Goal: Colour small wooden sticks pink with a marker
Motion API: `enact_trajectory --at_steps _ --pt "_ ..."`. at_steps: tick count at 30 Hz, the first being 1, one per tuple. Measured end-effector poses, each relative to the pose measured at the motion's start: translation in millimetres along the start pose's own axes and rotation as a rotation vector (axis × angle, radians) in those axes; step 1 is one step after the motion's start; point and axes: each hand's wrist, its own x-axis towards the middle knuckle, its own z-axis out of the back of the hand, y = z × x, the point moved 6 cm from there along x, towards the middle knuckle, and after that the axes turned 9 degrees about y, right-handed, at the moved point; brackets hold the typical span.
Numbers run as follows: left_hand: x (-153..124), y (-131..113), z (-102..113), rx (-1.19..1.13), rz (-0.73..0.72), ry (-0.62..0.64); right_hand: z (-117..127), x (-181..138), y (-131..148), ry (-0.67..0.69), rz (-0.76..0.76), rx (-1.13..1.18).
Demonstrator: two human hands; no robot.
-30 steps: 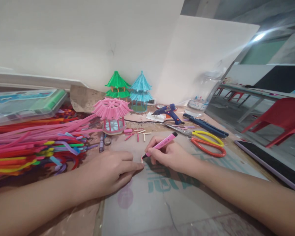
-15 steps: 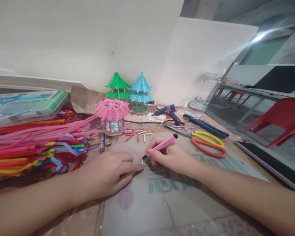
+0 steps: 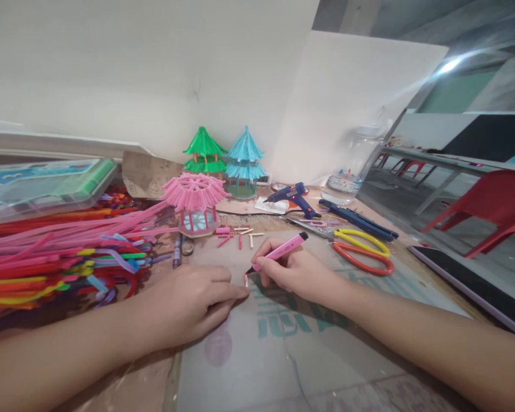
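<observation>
My right hand (image 3: 292, 272) is closed round a pink marker (image 3: 278, 252), its dark tip resting against a small pale stick piece (image 3: 246, 279) on the cardboard sheet (image 3: 300, 343). My left hand (image 3: 189, 303) lies on the cardboard with the fingers curled, and its forefinger and thumb pin that stick piece in place. Several short stick pieces (image 3: 239, 233) lie just beyond the hands.
A pile of coloured pipe cleaners (image 3: 60, 257) fills the left side. A pink pavilion model (image 3: 195, 203), a green one (image 3: 205, 150) and a blue one (image 3: 245, 160) stand at the back. A blue glue gun (image 3: 294, 197), scissors (image 3: 360, 249), a plastic jar (image 3: 355, 166) and a dark tablet (image 3: 467, 280) are to the right.
The marker tip has shifted slightly up and to the left along the stick piece. Both hands otherwise stay in place.
</observation>
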Motion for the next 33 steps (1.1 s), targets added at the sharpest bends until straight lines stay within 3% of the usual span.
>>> enact_trajectory --at_steps 7,15,25,33 --pt "-0.6 1.1 -0.5 -0.013 0.003 -0.002 -4.5 -0.7 -4.7 0.089 -0.004 0.049" --pt "-0.4 0.4 -0.2 -0.016 0.002 0.002 0.2 0.0 -0.2 -0.007 0.026 -0.005" --pt "-0.4 0.6 -0.2 -0.029 0.005 -0.006 0.7 -0.5 -0.6 0.004 0.003 -0.005" --pt "0.9 -0.4 1.4 -0.035 0.006 -0.001 -3.4 -1.1 -3.0 0.085 -0.012 0.059"
